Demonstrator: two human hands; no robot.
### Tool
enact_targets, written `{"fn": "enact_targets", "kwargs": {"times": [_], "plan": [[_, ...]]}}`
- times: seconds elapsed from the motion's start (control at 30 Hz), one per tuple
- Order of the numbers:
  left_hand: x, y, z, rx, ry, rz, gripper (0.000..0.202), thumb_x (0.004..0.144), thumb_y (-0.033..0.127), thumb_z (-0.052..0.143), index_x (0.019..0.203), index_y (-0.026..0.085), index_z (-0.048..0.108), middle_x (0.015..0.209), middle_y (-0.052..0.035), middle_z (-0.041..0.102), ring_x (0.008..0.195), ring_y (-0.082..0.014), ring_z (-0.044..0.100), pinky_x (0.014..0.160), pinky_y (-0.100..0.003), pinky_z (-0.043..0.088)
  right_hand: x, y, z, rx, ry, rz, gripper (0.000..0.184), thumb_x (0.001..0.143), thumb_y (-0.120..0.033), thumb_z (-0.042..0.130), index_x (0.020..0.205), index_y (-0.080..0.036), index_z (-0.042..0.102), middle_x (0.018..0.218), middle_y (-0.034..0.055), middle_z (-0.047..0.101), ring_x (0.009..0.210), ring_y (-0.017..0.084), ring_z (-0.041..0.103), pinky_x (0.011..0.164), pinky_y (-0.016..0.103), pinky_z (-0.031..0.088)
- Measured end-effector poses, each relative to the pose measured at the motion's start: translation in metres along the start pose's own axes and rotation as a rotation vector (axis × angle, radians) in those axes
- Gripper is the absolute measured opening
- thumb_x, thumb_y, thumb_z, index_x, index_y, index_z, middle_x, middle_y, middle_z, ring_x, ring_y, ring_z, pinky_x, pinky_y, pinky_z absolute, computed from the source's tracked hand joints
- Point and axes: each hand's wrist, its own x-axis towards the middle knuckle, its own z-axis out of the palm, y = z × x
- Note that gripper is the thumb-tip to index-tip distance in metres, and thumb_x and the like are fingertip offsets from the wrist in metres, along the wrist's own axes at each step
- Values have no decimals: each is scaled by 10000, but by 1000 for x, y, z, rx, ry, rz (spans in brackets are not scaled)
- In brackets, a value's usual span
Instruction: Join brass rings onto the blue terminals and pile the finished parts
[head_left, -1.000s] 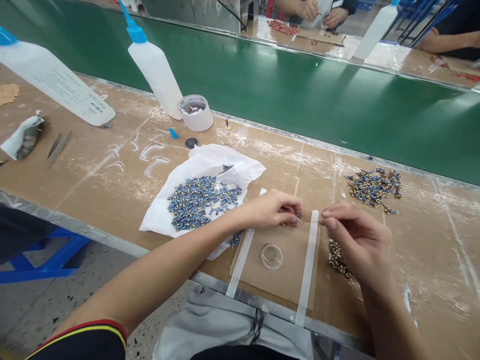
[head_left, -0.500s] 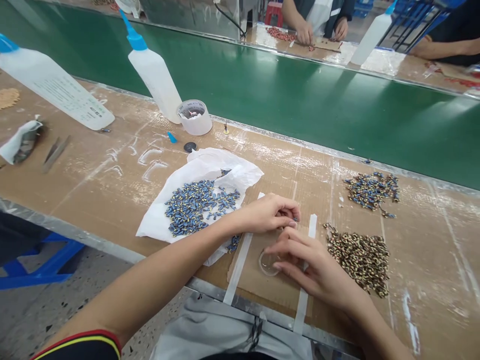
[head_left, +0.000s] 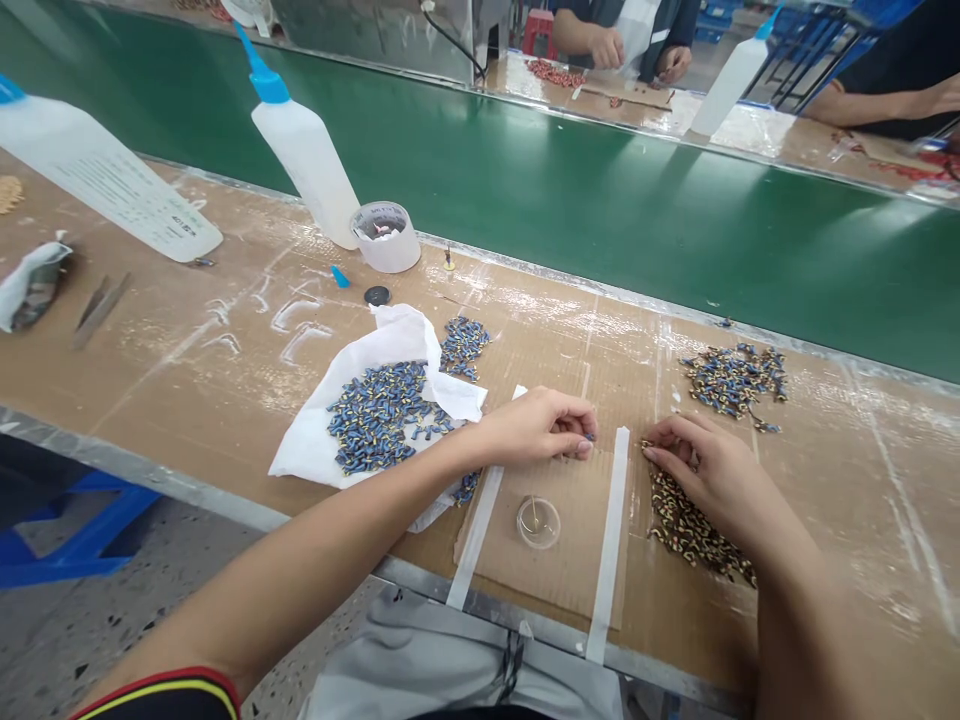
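My left hand [head_left: 546, 428] is closed in a pinch above the cardboard pad [head_left: 495, 555], a small blue piece [head_left: 590, 437] showing at its fingertips. At the edge of a pile of small dark-and-cream curved pieces [head_left: 694, 530], my right hand [head_left: 709, 470] has thumb and forefinger pinched on one such piece [head_left: 646, 444]. A round clear dish [head_left: 551, 540] sits on the pad between two white tape strips, with a thin stick [head_left: 534, 512] standing in it. Left of the pad, many small blue-and-yellow pieces [head_left: 375, 415] lie on a white sheet [head_left: 300, 450].
More blue-and-yellow pieces [head_left: 463, 345] lie behind the sheet, and another mixed pile [head_left: 731, 380] is at the right. White bottles [head_left: 307, 165], a tape roll [head_left: 397, 250], a black lid [head_left: 377, 296] and tweezers [head_left: 101, 312] stand or lie leftward. Co-workers' hands [head_left: 606, 48] are beyond the green belt [head_left: 562, 180].
My right hand has moved right from over the dish to the dark-and-cream pile, uncovering the dish and stick. My left hand stays put. The white sheet's right side has shifted left, exposing more blue pieces.
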Motion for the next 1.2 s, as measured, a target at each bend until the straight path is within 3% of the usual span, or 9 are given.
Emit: {"fn": "enact_targets", "kwargs": {"times": [0.13, 0.3, 0.43, 0.73, 0.83, 1.07, 1.13, 1.2], "plan": [[0, 2, 1, 13, 18, -13, 92, 836, 86, 603, 912, 124, 639, 826, -52, 727, 762, -129, 672, 702, -241, 491, 4, -12, 3, 66, -21, -41, 118, 894, -319, 590, 864, -227, 657, 861, 42, 661, 711, 186, 629, 623, 303, 482], [-1, 5, 4, 118, 106, -19, 100, 810, 146, 662, 899, 112, 692, 757, -25, 700, 711, -115, 622, 663, -211, 440, 6, -26, 9, 300, 23, -26, 103, 877, -298, 615, 842, -205, 645, 907, 47, 719, 799, 197, 665, 721, 313, 512], [-2, 5, 4, 168, 156, -12, 145, 815, 174, 661, 935, 118, 719, 787, -28, 710, 723, -117, 609, 665, -209, 421, 6, -32, 14, 387, 2, 33, 132, 870, -322, 640, 888, -196, 674, 839, 33, 722, 751, 189, 669, 689, 298, 507], [-1, 0, 7, 253, 199, 26, 170, 848, 200, 626, 957, 139, 742, 792, -32, 727, 685, -123, 592, 632, -209, 395, 12, -38, 23, 554, 54, 4, 182, 917, -318, 603, 995, -223, 738, 985, 58, 696, 916, 193, 647, 790, 316, 494], [-1, 1, 9, 275, 216, 58, 161, 856, 199, 618, 933, 135, 744, 747, -23, 712, 650, -114, 572, 617, -207, 377, 12, -40, 29, 635, 82, 66, 194, 912, -325, 608, 1009, -210, 731, 927, 54, 682, 832, 181, 639, 744, 315, 501], [-3, 4, 11, 320, 227, 73, 167, 881, 177, 589, 928, 143, 745, 818, -32, 736, 701, -124, 600, 641, -215, 375, 10, -40, 35, 638, 93, 86, 358, 963, -323, 530, 1308, -259, 600, 818, 11, 614, 758, 144, 596, 774, 316, 487], [-2, 3, 12, 346, 236, 85, 164, 886, 181, 589, 905, 139, 746, 815, -35, 738, 703, -125, 604, 640, -217, 371, 10, -42, 37, 732, 88, 138, 369, 945, -334, 566, 1305, -257, 582, 824, 9, 626, 752, 142, 606, 744, 303, 502], [-1, 2, 12, 377, 245, 88, 172, 894, 199, 587, 869, 134, 744, 787, -35, 732, 685, -124, 599, 629, -218, 362, 11, -44, 40, 839, 112, 213, 304, 905, -350, 630, 1187, -238, 624, 829, 17, 656, 747, 143, 627, 708, 285, 519]]}}
